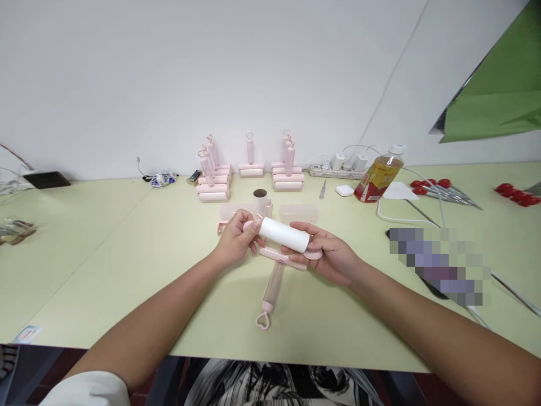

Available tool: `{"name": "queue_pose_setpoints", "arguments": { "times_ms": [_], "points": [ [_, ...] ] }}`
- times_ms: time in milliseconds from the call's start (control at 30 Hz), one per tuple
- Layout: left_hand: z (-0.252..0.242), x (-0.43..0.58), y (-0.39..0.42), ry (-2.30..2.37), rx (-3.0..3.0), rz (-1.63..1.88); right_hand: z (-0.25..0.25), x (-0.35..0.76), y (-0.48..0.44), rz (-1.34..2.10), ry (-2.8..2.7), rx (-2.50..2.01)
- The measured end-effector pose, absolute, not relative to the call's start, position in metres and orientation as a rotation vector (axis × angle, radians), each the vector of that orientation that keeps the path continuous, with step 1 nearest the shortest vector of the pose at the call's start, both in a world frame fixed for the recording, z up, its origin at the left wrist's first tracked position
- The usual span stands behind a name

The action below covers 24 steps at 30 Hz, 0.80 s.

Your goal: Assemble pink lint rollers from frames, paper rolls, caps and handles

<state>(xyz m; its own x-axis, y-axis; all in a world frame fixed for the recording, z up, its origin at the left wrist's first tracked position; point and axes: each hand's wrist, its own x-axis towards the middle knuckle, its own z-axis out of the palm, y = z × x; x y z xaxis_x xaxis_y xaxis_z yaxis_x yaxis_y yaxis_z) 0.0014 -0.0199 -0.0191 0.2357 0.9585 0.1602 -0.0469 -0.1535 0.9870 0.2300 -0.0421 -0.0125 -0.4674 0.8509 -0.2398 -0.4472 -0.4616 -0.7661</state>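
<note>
A pink lint roller [273, 285] with a heart-shaped loop at its handle end hangs between my hands over the pale green table [127, 270]. A white paper roll [284, 234] sits in its frame. My left hand [237, 237] pinches the roll's left end with closed fingers. My right hand [327, 252] cups the roll's right end and the pink end cap from beneath, fingers curled round it.
Finished pink lint rollers [249, 169] stand in stacks at the back centre, with a cardboard core [259, 198] and clear pink covers [298, 212] in front. A power strip [338, 168], oil bottle [378, 175], red-handled tools [439, 189] and cables lie right.
</note>
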Motion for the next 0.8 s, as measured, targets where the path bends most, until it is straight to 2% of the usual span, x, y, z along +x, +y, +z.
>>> {"name": "queue_pose_setpoints", "arguments": {
  "times_ms": [400, 600, 800],
  "points": [
    [-0.018, 0.006, -0.025, 0.937, 1.549, 1.209, -0.006, 0.224, -0.047, 1.952, -1.126, -0.978],
    [-0.018, 0.007, -0.034, 0.871, 2.153, 1.173, -0.002, 0.225, -0.049, 1.901, -0.955, -1.027],
    [-0.015, 0.016, -0.044, 0.744, 2.398, 1.062, -0.001, 0.219, -0.057, 1.938, -1.222, -1.072]
  ]
}}
